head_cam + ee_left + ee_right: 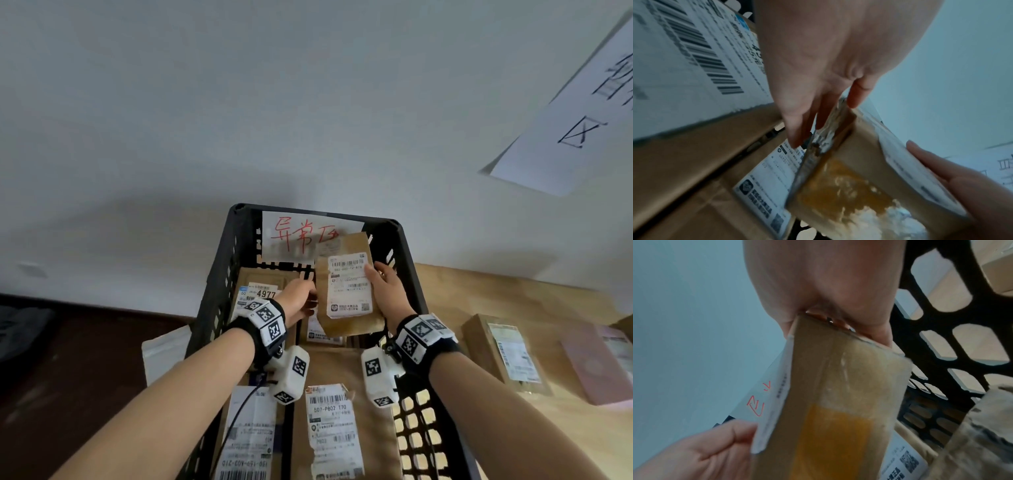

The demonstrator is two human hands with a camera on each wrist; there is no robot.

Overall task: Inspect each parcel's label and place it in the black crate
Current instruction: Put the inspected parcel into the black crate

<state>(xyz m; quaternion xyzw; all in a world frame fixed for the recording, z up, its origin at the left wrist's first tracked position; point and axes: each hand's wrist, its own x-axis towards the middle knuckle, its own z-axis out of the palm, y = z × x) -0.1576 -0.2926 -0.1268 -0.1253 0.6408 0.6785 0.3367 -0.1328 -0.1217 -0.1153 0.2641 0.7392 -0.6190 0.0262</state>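
Observation:
Both hands hold a brown cardboard parcel (346, 291) upright over the far end of the black crate (219, 274), its white barcode label facing me. My left hand (306, 296) pinches the parcel's left edge, thumb in front and fingers behind. My right hand (375, 279) grips the right edge with the thumb on the label. In the left wrist view the left hand (828, 110) straddles the parcel's (849, 186) taped edge. The right wrist view has my right hand (838, 324) clamped on the parcel's (838, 394) end, beside the crate wall (931, 340).
Several labelled parcels lie in the crate, among them one marked 4977 (262, 293) and one marked 507-P802 (332, 421). A paper with red writing (301, 236) hangs on the crate's far wall. On the wooden table to the right lie a brown parcel (507, 356) and a pink one (609, 363).

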